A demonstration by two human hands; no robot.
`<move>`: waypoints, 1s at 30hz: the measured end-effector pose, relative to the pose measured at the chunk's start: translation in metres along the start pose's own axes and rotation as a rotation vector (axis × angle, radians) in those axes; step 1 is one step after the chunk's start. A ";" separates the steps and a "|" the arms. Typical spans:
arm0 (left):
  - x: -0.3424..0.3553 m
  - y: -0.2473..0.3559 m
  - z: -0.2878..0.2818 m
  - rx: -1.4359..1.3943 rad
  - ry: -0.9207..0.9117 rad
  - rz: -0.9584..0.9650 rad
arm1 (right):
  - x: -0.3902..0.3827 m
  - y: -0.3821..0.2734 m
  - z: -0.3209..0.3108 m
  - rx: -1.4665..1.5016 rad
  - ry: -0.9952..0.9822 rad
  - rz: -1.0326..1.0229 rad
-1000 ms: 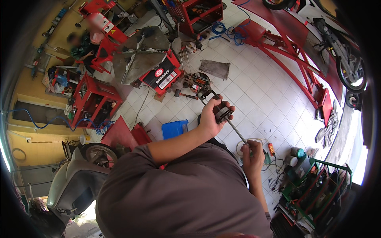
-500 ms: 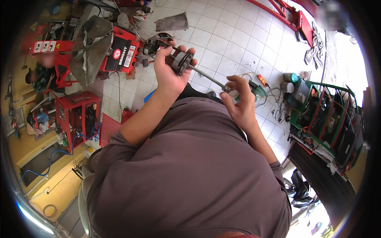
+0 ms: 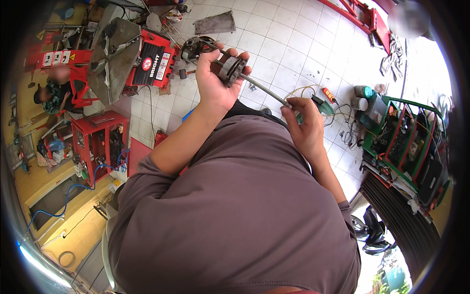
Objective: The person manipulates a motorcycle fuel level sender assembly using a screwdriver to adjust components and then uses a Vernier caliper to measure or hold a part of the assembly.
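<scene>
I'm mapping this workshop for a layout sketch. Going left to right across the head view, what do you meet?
Red tool cart → red tyre machine → left hand gripping a round metal part → thin rod → right hand → green rack.

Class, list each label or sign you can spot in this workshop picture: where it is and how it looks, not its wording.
Black rectangular panel with white lettering and a round red-white emblem: front of the red machine, upper left.
Small yellow triangular warning sticker: far upper left.
Row of small white square labels: red frame below that sticker.
</scene>
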State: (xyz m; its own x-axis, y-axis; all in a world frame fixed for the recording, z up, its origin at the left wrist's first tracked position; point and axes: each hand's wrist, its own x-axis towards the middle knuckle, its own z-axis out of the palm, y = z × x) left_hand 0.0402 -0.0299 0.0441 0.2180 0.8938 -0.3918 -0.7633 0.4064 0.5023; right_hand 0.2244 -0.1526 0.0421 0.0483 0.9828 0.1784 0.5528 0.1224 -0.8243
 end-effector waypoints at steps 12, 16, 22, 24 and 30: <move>-0.001 -0.006 0.003 0.022 -0.061 -0.040 | -0.004 0.004 -0.007 -0.059 -0.074 0.073; -0.002 -0.009 0.002 -0.001 -0.026 -0.031 | -0.004 -0.013 0.002 0.204 0.102 0.154; -0.007 -0.012 0.000 -0.009 -0.036 -0.053 | -0.012 0.009 -0.008 -0.090 -0.128 0.073; -0.008 -0.013 0.001 0.003 -0.035 -0.062 | -0.009 0.001 -0.007 0.012 -0.032 0.083; -0.004 -0.015 0.003 -0.014 -0.013 -0.066 | -0.010 -0.002 -0.003 -0.044 0.059 0.008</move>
State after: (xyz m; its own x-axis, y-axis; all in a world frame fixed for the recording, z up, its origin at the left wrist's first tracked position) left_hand 0.0520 -0.0386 0.0402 0.2762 0.8675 -0.4138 -0.7552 0.4622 0.4648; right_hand 0.2249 -0.1630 0.0435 0.1008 0.9737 0.2042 0.5885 0.1071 -0.8014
